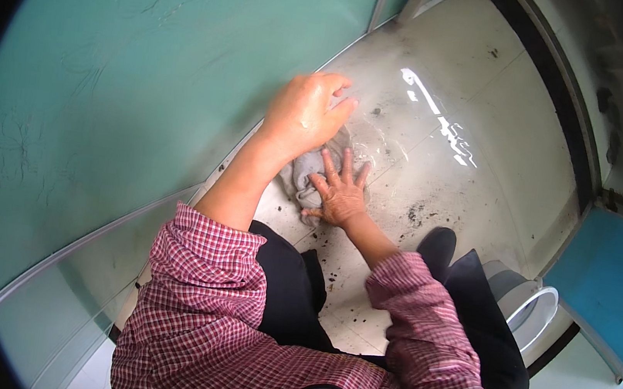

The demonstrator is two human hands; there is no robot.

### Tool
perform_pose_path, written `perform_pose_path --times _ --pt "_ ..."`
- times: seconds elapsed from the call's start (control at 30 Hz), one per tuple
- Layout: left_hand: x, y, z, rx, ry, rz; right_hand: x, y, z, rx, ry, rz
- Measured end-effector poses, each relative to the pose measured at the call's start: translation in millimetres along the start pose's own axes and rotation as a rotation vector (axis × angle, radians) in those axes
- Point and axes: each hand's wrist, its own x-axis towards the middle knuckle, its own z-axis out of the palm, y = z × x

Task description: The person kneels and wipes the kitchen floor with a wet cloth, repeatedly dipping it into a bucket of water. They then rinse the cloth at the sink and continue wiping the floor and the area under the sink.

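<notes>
A wet, crumpled grey cloth (305, 173) lies on the pale tiled floor (399, 141) beside the foot of a green panel. Spread wide, the fingers of my right hand (340, 195) rest over the cloth's right side without closing on it. My left hand (310, 107) is above the cloth's far end, near the panel. Its fingers are loosely bent, with a gap between thumb and forefinger, and no thing shows in its grasp. Part of the cloth is hidden beneath both hands.
The green panel (157, 70) rises along my left. Dark specks (417, 213) and shiny water are scattered across the floor. A white bucket (533, 315) stands beside my right leg, near a blue panel (604, 283). A dark strip (557, 96) edges the floor at right.
</notes>
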Motion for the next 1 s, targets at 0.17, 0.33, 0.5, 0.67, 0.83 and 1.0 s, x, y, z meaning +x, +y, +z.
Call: perform_pose_path --times 0.17,0.33,0.5,0.67,0.83,1.0 --pt "2.2 -8.1 9.1 -0.008 -0.054 0.028 11.1 32.7 26.9 0.092 0.277 -0.070" --pt "-5.3 -13.9 10.9 -0.035 0.034 -0.002 5.8 68.1 18.9 -0.093 0.631 0.302" --pt "1.5 -7.8 23.9 -0.081 -0.063 0.012 19.5 101.1 3.5 0.302 0.461 0.276" --pt "6.2 -11.1 29.8 -0.044 -0.096 -0.057 17.6 144.4 -24.3 0.000 0.852 0.605" --pt "12.9 -14.7 44.5 -0.045 -0.152 -0.015 17.2 171.7 -42.9 0.129 0.519 0.710" --pt "19.1 -5.6 57.3 0.005 -0.173 0.023 -12.5 187.1 -25.0 0.255 0.619 0.961"
